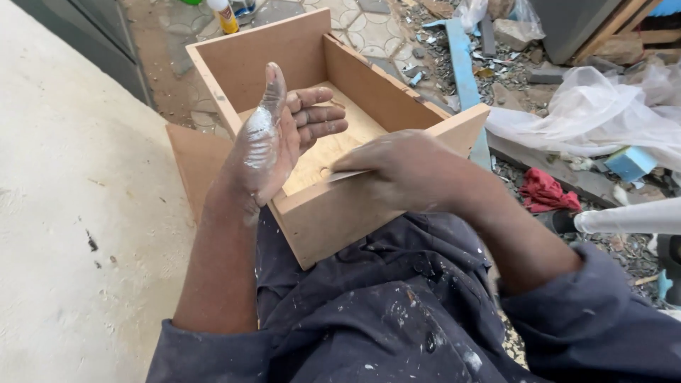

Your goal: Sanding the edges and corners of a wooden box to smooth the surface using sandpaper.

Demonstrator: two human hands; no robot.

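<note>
While our left hand (273, 138) hovers open, palm smeared white, over the wooden box (333, 142) on our lap at frame centre, our right hand (404, 170) pinches a thin scraper (345, 174) against its near wall, the filling seemingly unfinished.

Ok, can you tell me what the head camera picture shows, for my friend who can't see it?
A person's left hand, smeared with white paste, is held open over an open wooden box on their lap, while the right hand holds a thin flat blade.
</note>
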